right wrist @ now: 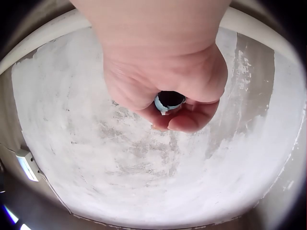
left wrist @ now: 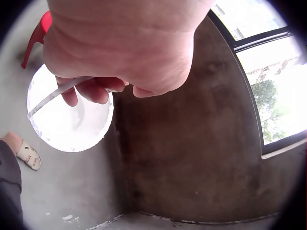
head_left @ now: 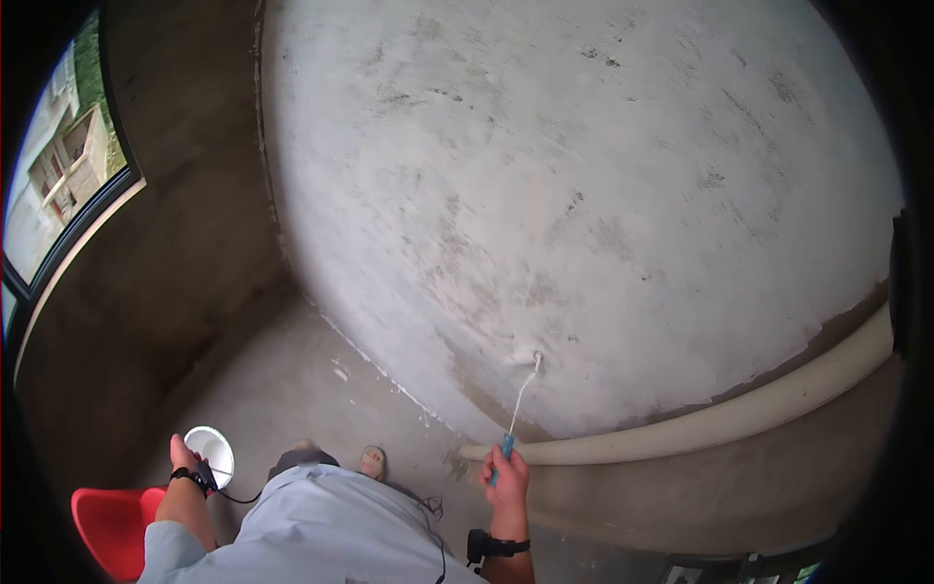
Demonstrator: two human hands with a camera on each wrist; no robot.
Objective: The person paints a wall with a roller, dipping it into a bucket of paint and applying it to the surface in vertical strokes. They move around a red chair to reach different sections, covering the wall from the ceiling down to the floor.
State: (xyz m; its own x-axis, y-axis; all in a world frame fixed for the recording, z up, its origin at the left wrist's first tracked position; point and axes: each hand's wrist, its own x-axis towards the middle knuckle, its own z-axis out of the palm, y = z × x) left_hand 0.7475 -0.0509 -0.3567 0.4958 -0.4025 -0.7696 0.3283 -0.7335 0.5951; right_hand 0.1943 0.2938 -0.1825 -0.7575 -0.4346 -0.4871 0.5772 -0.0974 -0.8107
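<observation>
My right hand (head_left: 506, 479) grips the blue handle (head_left: 502, 460) of a paint roller, its thumb and fingers wrapped round it. The roller's thin wire frame (head_left: 522, 397) runs up to a white roller head (head_left: 525, 359), which lies against the lower part of the wall (head_left: 584, 195). In the right wrist view the hollow blue handle end (right wrist: 162, 105) shows inside the curled fingers. Out to the left, my left hand (head_left: 183, 456) holds a white bucket (head_left: 232, 463) by its bail (left wrist: 50, 97); the bucket hangs below the fingers with white inside.
The wall is mostly white with grey patches. A thick pale pipe (head_left: 681, 423) runs along its foot. A red chair (head_left: 107, 530) stands behind the bucket at the left. Brown wall and a window (head_left: 68, 146) are on the left. Cables hang beside the person's body.
</observation>
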